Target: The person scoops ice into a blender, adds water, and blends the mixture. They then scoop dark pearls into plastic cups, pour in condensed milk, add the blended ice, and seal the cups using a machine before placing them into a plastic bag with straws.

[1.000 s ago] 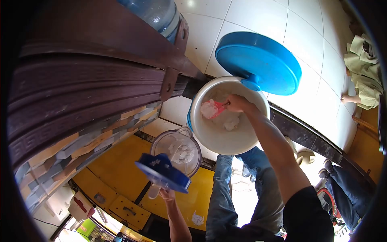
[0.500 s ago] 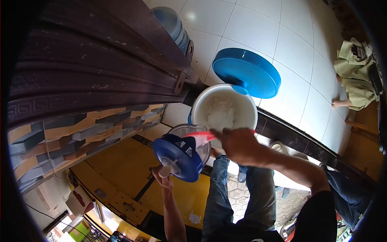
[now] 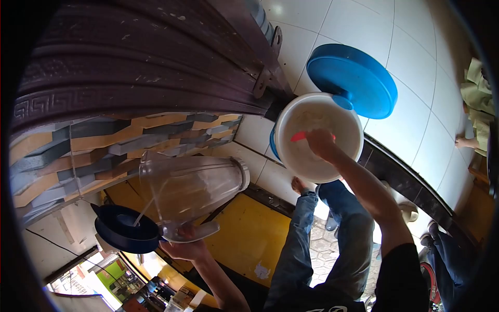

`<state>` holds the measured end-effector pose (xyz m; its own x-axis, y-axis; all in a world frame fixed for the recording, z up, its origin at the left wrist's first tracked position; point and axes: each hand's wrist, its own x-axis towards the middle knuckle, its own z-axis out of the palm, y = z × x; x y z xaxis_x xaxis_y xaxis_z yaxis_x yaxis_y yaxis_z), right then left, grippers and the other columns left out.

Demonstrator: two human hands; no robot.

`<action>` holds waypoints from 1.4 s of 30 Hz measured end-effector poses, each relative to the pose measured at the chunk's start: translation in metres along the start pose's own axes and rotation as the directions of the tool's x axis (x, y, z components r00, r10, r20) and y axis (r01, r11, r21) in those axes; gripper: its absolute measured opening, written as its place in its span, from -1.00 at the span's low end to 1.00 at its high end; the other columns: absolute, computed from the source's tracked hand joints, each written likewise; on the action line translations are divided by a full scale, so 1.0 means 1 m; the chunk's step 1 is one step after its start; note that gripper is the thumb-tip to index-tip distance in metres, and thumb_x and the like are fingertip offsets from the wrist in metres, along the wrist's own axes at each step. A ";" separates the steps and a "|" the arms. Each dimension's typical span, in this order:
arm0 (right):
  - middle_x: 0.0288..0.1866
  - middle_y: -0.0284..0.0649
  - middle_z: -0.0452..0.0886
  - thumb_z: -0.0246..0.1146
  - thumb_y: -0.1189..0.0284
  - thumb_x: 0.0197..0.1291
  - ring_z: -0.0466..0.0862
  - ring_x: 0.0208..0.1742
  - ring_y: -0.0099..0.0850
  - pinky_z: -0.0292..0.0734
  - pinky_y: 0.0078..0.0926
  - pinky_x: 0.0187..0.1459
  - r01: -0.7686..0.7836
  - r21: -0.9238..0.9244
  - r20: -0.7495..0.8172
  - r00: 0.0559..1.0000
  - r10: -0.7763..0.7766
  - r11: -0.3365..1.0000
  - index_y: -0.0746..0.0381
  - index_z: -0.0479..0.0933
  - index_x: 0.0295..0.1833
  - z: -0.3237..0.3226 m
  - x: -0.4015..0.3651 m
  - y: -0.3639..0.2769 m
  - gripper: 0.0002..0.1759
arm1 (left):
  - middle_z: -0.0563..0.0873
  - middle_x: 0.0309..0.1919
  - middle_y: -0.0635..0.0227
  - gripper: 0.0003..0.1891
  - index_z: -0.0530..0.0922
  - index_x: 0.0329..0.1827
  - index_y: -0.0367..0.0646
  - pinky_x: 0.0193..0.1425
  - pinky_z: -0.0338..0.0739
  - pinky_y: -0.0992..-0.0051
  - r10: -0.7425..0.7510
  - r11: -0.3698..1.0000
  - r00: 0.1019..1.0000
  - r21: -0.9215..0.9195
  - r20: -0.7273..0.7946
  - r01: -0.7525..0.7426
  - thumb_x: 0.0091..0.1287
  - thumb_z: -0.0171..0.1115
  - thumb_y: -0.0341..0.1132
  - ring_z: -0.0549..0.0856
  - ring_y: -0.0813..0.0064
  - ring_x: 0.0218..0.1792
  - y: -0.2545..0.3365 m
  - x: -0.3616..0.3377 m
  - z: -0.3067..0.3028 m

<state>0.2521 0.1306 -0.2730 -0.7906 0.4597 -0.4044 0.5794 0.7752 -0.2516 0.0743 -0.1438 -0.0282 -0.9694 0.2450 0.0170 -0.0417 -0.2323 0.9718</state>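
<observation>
My left hand (image 3: 184, 247) is closed at the handle of a clear plastic pitcher (image 3: 202, 182), which is tipped onto its side in the air at the left. Beside the wide end of the pitcher, close to my fingers, is a dark blue lid (image 3: 127, 229) with a thin pale rod. My right hand (image 3: 319, 140) reaches down into a white bucket (image 3: 356, 156), closed around a red scoop (image 3: 299, 136). Whitish contents show in the bucket below the hand. Part of the scoop is hidden by my fingers.
A round blue bucket lid (image 3: 358, 78) leans at the bucket's far rim over white floor tiles (image 3: 416, 78). A dark metal door (image 3: 140, 67) and a patterned tile wall (image 3: 114, 145) border the left. Another person's bare foot (image 3: 466, 142) is at the right, below a yellow surface's level.
My right hand has gone from the pitcher down into the bucket with the red scoop. The pitcher has swung left and tipped, and the blue lid is now beside it.
</observation>
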 end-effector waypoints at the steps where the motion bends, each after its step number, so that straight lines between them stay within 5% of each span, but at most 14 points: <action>1: -0.45 -0.19 0.62 0.14 0.43 -0.08 0.65 -0.40 -0.31 0.54 -0.33 -0.45 -0.042 0.031 -0.013 0.999 0.042 0.999 0.14 0.60 -0.36 0.012 0.012 -0.011 -0.84 | 0.35 -0.71 0.42 -0.61 0.47 -0.42 -0.14 -0.66 0.26 0.63 0.009 1.000 1.000 0.017 0.005 -0.009 0.31 -0.24 -0.07 0.32 0.61 -0.74 0.007 -0.001 0.003; 3: -0.44 -0.18 0.62 0.14 0.42 -0.08 0.65 -0.40 -0.31 0.54 -0.32 -0.47 -0.074 0.075 -0.031 0.997 0.077 0.994 0.15 0.61 -0.39 0.042 0.028 -0.025 -0.85 | 0.35 -0.69 0.42 -0.63 0.45 -0.32 -0.15 -0.63 0.28 0.63 -0.109 0.989 0.974 -0.116 -0.197 0.087 0.32 -0.21 -0.05 0.31 0.61 -0.72 0.014 -0.003 0.004; 6: -0.45 -0.25 0.62 0.16 0.42 -0.11 0.65 -0.43 -0.31 0.51 -0.23 -0.57 -0.233 0.057 0.165 0.961 0.221 0.971 0.10 0.62 -0.35 0.084 0.027 -0.027 -0.83 | 0.35 -0.65 0.43 -0.65 0.42 -0.24 -0.13 -0.56 0.30 0.61 -0.139 0.983 0.987 -0.132 -0.085 0.127 0.32 -0.20 -0.03 0.30 0.62 -0.67 0.019 -0.001 -0.012; 9: -0.45 -0.33 0.61 0.21 0.42 -0.16 0.64 -0.48 -0.35 0.46 -0.25 -0.68 -0.066 -0.005 0.085 0.994 0.066 0.998 0.06 0.62 -0.35 0.084 0.022 -0.008 -0.82 | 0.34 -0.64 0.43 -0.67 0.42 -0.23 -0.11 -0.54 0.30 0.60 -0.182 0.964 0.983 -0.204 -0.032 0.172 0.32 -0.19 -0.05 0.29 0.62 -0.65 0.018 -0.002 -0.016; 11: -0.47 -0.38 0.59 0.23 0.40 -0.17 0.62 -0.44 -0.39 0.44 -0.33 -0.68 0.178 -0.239 0.352 0.932 -0.085 0.955 0.04 0.62 -0.37 0.052 0.017 0.010 -0.84 | 0.33 -0.64 0.43 -0.68 0.42 -0.23 -0.10 -0.54 0.30 0.61 -0.203 0.946 0.978 -0.269 -0.056 0.181 0.33 -0.19 -0.06 0.29 0.62 -0.65 0.017 -0.003 -0.014; 18: -0.48 -0.34 0.59 0.22 0.40 -0.18 0.61 -0.43 -0.35 0.44 -0.35 -0.58 0.215 -0.490 0.524 0.847 0.088 0.845 0.07 0.62 -0.39 -0.034 -0.021 0.062 -0.86 | 0.29 -0.69 0.43 -0.57 0.37 -0.44 -0.13 -0.61 0.27 0.65 -0.160 0.986 0.946 -0.093 -0.281 0.140 0.28 -0.25 0.06 0.30 0.60 -0.73 0.004 -0.007 0.004; 20: -0.40 -0.20 0.63 0.20 0.42 -0.19 0.64 -0.40 -0.27 0.50 -0.35 -0.49 0.148 -0.166 0.115 0.985 -0.130 0.975 0.12 0.62 -0.38 -0.024 -0.011 0.066 -0.83 | 0.28 -0.70 0.44 -0.56 0.38 -0.45 -0.13 -0.63 0.25 0.66 -0.148 0.989 0.951 -0.057 -0.273 0.137 0.28 -0.26 0.06 0.30 0.61 -0.73 -0.007 -0.009 0.000; 23: -0.31 -0.05 0.62 0.13 0.41 -0.14 0.63 -0.23 -0.23 0.52 -0.32 -0.25 -0.113 0.073 0.355 0.931 0.080 0.991 0.21 0.60 -0.34 -0.091 -0.006 0.009 -0.78 | 0.33 -0.68 0.42 -0.56 0.41 -0.36 -0.16 -0.67 0.22 0.66 -0.118 0.990 0.956 0.040 -0.270 0.134 0.28 -0.29 0.04 0.30 0.64 -0.73 -0.039 -0.013 -0.012; 26: -0.25 -0.04 0.60 0.08 0.38 -0.07 0.62 -0.18 -0.22 0.50 -0.29 -0.16 -0.203 0.247 0.489 0.870 0.059 0.948 0.25 0.58 -0.29 -0.035 -0.012 -0.015 -0.74 | 0.35 -0.68 0.47 -0.56 0.41 -0.36 -0.20 -0.67 0.30 0.67 0.159 0.859 0.961 0.512 -0.226 -0.021 0.28 -0.29 0.01 0.36 0.64 -0.73 -0.080 -0.030 -0.015; 31: -0.27 -0.12 0.61 0.03 0.39 0.05 0.62 -0.22 -0.21 0.53 -0.32 -0.20 -0.376 0.223 0.179 0.923 0.342 0.899 0.21 0.59 -0.28 0.037 -0.019 -0.008 -0.76 | 0.39 -0.67 0.45 -0.55 0.37 -0.20 -0.16 -0.71 0.27 0.67 -0.187 0.946 0.982 0.262 -0.033 0.189 0.29 -0.35 0.04 0.38 0.68 -0.70 -0.107 -0.045 -0.010; 35: -0.31 -0.15 0.61 0.05 0.48 0.01 0.63 -0.26 -0.24 0.54 -0.33 -0.27 -0.354 0.017 0.083 0.932 0.352 0.935 0.21 0.60 -0.32 -0.011 0.003 0.043 -0.80 | 0.38 -0.69 0.44 -0.53 0.38 -0.19 -0.12 -0.71 0.23 0.68 -0.273 0.938 0.942 0.162 -0.196 0.306 0.29 -0.38 0.07 0.35 0.67 -0.74 -0.103 -0.061 0.013; 37: -0.31 -0.15 0.61 0.09 0.52 -0.03 0.63 -0.24 -0.24 0.54 -0.31 -0.27 -0.319 0.246 -0.040 0.940 0.339 0.915 0.20 0.60 -0.31 -0.035 0.008 0.050 -0.81 | 0.37 -0.69 0.43 -0.52 0.39 -0.19 -0.13 -0.72 0.21 0.68 -0.286 0.944 0.958 0.163 -0.038 0.288 0.29 -0.37 0.07 0.33 0.67 -0.76 -0.109 -0.066 0.004; 38: -0.31 -0.15 0.61 0.09 0.52 -0.03 0.63 -0.24 -0.24 0.54 -0.31 -0.27 -0.319 0.244 -0.039 0.940 0.339 0.916 0.20 0.60 -0.31 -0.044 0.004 0.045 -0.81 | 0.37 -0.69 0.43 -0.52 0.39 -0.19 -0.13 -0.72 0.21 0.68 -0.287 0.943 0.957 0.162 -0.039 0.289 0.29 -0.37 0.07 0.33 0.67 -0.76 -0.110 -0.068 0.006; 42: -0.35 -0.04 0.61 0.09 0.43 -0.06 0.63 -0.28 -0.17 0.54 -0.23 -0.29 -0.284 0.208 0.464 0.871 0.161 0.936 0.25 0.56 -0.22 -0.038 -0.011 -0.005 -0.74 | 0.35 -0.69 0.41 -0.56 0.38 -0.29 -0.14 -0.73 0.20 0.66 -0.298 0.937 0.954 0.199 0.031 0.286 0.28 -0.36 0.04 0.32 0.65 -0.77 -0.118 -0.069 0.012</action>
<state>0.2503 0.1381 -0.2336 -0.5035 0.3242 -0.8009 0.8081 0.5047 -0.3037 0.1489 -0.1225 -0.1408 -0.9050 0.3321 -0.2660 -0.2685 0.0393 0.9625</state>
